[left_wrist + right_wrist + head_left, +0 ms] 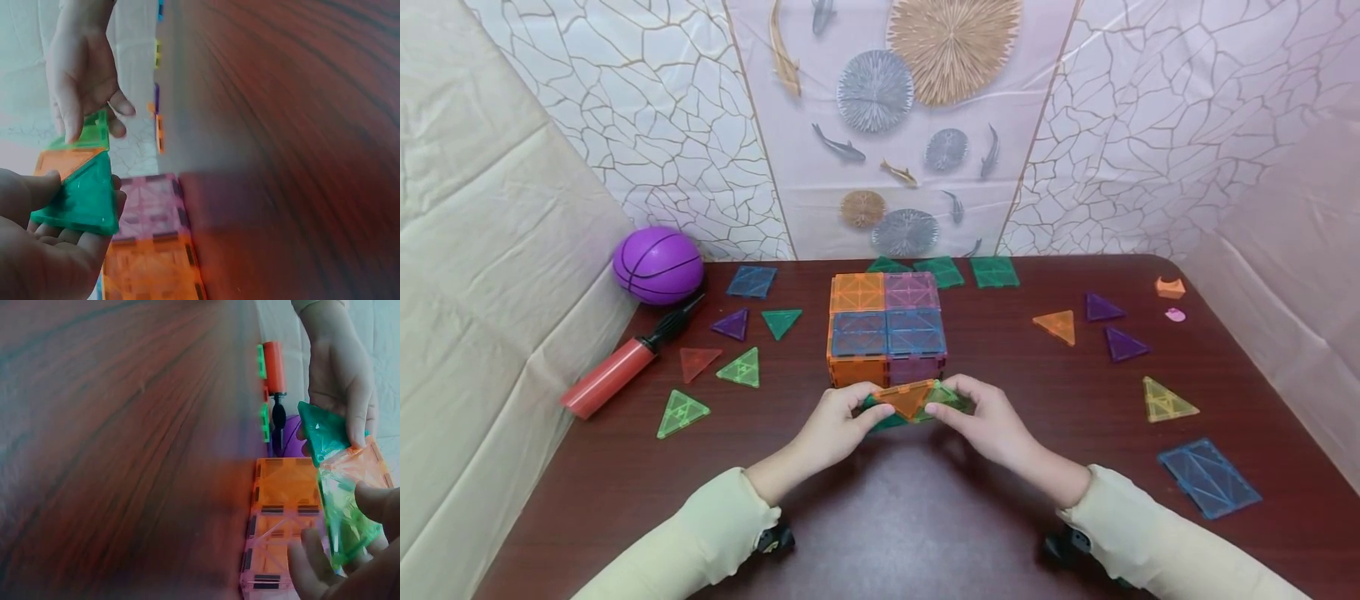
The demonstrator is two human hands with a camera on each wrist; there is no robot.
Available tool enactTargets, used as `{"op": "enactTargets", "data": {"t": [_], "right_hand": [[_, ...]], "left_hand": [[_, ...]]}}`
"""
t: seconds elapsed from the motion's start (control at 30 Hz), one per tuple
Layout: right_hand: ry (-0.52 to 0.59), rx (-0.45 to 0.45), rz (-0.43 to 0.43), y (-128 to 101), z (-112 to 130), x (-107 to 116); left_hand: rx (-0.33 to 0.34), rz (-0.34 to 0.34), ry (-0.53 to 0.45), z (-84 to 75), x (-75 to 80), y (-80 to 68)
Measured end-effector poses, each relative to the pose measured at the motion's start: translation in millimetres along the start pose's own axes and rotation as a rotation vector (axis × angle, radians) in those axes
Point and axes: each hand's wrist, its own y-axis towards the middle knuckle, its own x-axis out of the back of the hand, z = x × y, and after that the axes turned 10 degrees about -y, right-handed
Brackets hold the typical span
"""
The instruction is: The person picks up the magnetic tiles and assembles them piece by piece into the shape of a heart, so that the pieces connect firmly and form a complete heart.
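Observation:
Both hands hold a joined piece of translucent triangular magnetic tiles above the table, in front of a block built of square tiles [859,333]. My left hand [829,425] pinches the piece at its left end, thumb on the orange triangle [904,402] and fingers beneath. The dark green triangle [84,197] lies at that side. My right hand [992,421] grips the other end, its thumb over the light green triangle [344,506]. The block shows orange, pink and blue squares on top, with orange and purple walls facing me.
Loose triangle tiles lie left and right, among them a light green triangle [681,412] and a yellow triangle [1168,401]. A blue rectangular tile [1208,477] is at right. A purple ball [658,265] and a red hand pump [617,375] stand left. Green tiles [995,272] lie behind the block.

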Motion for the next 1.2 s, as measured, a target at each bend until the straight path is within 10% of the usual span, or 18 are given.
{"op": "enactTargets", "data": {"t": [0.43, 1.2], "right_hand": [[-0.219, 0.120, 0.100, 25, -7, -19], [-0.267, 0.090, 0.124, 36, -9, -30]], "left_hand": [[0.110, 0.009, 0.038, 27.0, 19.2, 8.7], [0.240, 0.054, 0.082, 37.1, 27.3, 14.1]]}}
